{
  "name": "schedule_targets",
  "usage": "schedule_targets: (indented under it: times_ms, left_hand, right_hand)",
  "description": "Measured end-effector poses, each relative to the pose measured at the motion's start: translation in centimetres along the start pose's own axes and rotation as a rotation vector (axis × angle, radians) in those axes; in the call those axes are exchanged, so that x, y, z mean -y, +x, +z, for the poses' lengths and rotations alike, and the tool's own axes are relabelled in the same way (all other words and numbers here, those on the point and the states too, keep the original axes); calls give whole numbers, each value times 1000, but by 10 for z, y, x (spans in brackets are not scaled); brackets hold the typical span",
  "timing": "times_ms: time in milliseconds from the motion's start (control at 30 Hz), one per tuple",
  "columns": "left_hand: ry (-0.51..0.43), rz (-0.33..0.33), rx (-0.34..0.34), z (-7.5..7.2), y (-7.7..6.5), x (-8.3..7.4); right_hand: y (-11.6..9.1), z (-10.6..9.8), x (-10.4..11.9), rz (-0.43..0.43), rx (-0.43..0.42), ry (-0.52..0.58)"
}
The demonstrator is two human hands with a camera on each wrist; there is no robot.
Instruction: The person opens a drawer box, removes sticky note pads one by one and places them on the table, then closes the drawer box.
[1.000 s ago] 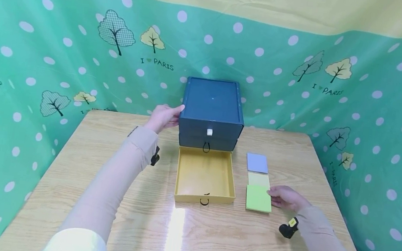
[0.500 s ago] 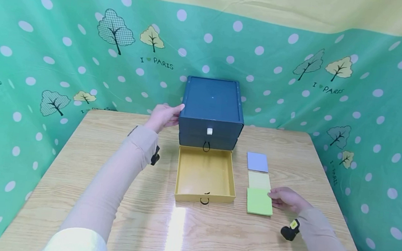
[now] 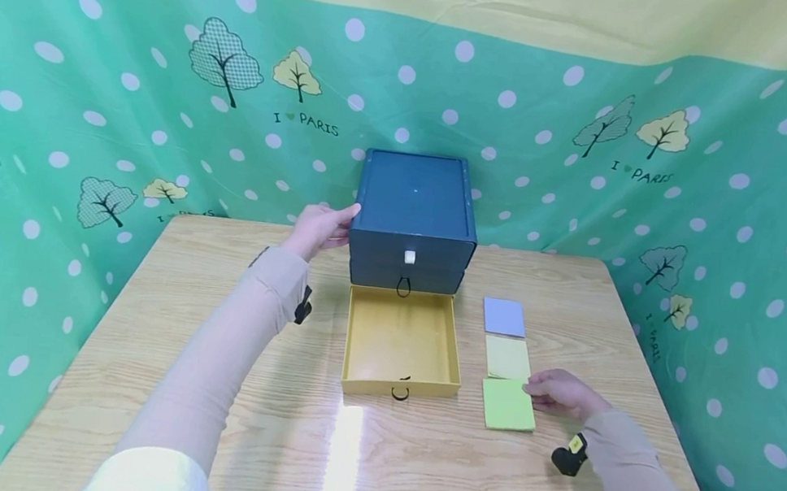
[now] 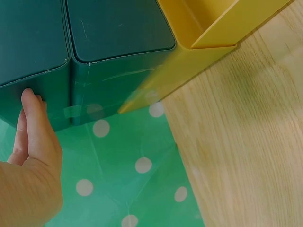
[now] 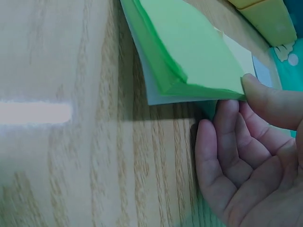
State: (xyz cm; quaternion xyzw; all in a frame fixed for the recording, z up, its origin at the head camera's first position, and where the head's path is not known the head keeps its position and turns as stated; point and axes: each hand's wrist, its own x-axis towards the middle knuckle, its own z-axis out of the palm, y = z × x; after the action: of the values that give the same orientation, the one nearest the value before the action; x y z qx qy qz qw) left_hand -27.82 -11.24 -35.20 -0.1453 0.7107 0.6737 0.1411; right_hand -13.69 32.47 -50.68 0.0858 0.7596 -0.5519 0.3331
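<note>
My left hand [image 3: 320, 230] rests with straight fingers against the left side of a dark blue drawer box [image 3: 415, 199]. The left wrist view shows those fingers [image 4: 35, 118] lying along its wall. Below the blue fronts, a yellow drawer [image 3: 400, 336] is pulled out, with nothing inside. To its right, my right hand [image 3: 563, 393] pinches the right edge of a light green sticky note pad [image 3: 509, 405]. In the right wrist view the thumb is on top of the green pad [image 5: 189, 52], with fingers beneath; the pad's near edge is lifted off the table.
Behind the green pad lie a pale yellow sticky note pad [image 3: 507, 358] and a blue one [image 3: 504, 316], in a row on the wooden table [image 3: 280, 445]. A green dotted curtain [image 3: 560, 151] hangs behind and beside the table.
My right hand has drawn the green pad slightly toward me, baring more of the pale yellow pad behind it. The left hand and drawer box stay where they were.
</note>
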Motion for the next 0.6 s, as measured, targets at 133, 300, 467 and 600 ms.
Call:
schedule_targets:
  times_ms: [133, 300, 467, 600]
  left_hand:
    - [-3, -3, -1, 0, -1, 0]
    - [-4, 1, 1, 1, -1, 0]
    - [9, 4, -1, 1, -1, 0]
    - [14, -2, -3, 0, 0, 0]
  right_hand:
    - [-1, 3, 1, 21, -31, -34]
    - [0, 3, 2, 42, -51, -57]
    - [-2, 4, 2, 53, -84, -109]
    - [-3, 6, 3, 51, -98, -137]
